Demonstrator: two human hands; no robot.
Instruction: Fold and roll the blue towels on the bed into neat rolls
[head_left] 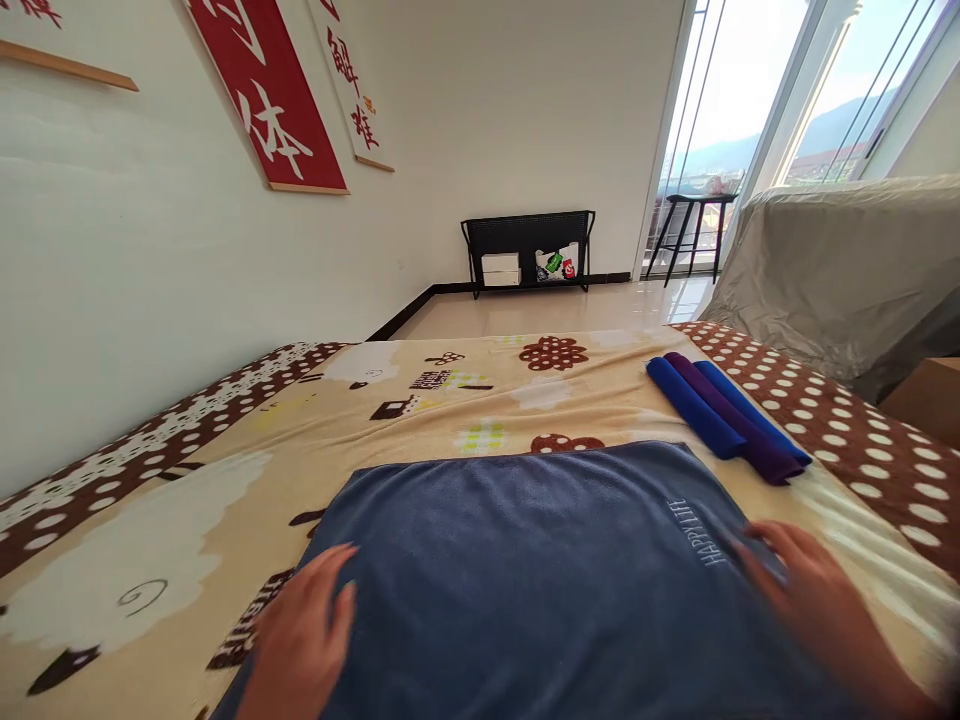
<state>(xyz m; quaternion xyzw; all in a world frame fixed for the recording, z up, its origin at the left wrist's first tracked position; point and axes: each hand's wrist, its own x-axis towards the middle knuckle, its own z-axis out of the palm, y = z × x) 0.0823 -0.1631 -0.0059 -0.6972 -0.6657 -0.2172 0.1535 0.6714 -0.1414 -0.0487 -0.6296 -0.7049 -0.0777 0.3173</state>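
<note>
A dark blue-grey towel (510, 570) lies spread flat in front of me, with "HAPPY LIFE" lettered in pale thread near its right side. At its left edge is my left hand (304, 635), thumb apart from the fingers and nothing in its grasp. My right hand (806, 590), slightly blurred, is over the right edge beside the lettering, its fingers stretched out and apart. Whether either palm presses on the cloth cannot be made out. The towel's near edge runs out of the picture at the bottom.
Beyond the towel's far right corner lie rolled cloths, two blue (694, 405) and one purple (739, 420). Under everything is a beige patterned blanket (420, 430) with brown dotted borders. A plastic-covered piece of furniture (847, 260) and a cardboard box (930, 400) stand at right.
</note>
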